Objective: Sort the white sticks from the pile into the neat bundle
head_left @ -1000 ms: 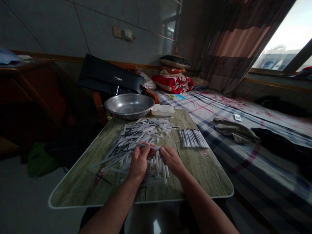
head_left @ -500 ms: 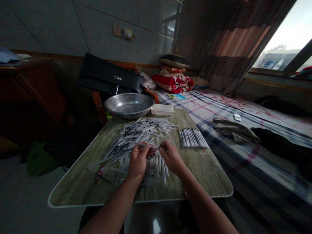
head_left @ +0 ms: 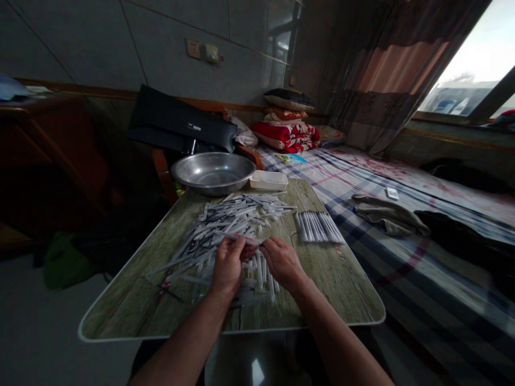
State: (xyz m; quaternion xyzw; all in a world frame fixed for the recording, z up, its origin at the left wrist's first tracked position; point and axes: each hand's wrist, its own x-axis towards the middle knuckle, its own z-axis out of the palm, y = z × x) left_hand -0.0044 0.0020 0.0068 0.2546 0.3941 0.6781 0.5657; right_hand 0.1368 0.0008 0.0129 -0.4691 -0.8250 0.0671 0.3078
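My left hand (head_left: 228, 264) is closed around a slim, whitish pen-like stick (head_left: 227, 235), held just above the pile. At the stick's right end, my right hand (head_left: 284, 262) has its fingers pinched together; the fingertips hide that end. Beneath and beyond both hands spreads a loose pile of similar white and dark sticks (head_left: 219, 225). Several sticks (head_left: 263, 271) lie side by side between my wrists. To the right of my right hand, a neat row of white sticks with dark tips (head_left: 319, 227) rests on the table.
The wood-patterned table (head_left: 132, 300) has a pale rim. A steel basin (head_left: 213, 174) and a white plastic tray (head_left: 269, 180) stand at its far end. On the right is a bed with a checked sheet (head_left: 346, 187), bearing a grey cloth (head_left: 386, 217).
The fingers of my right hand have shifted their grip slightly at the stick's right end, the hand turning a little. My left hand and the stick stay nearly in place.
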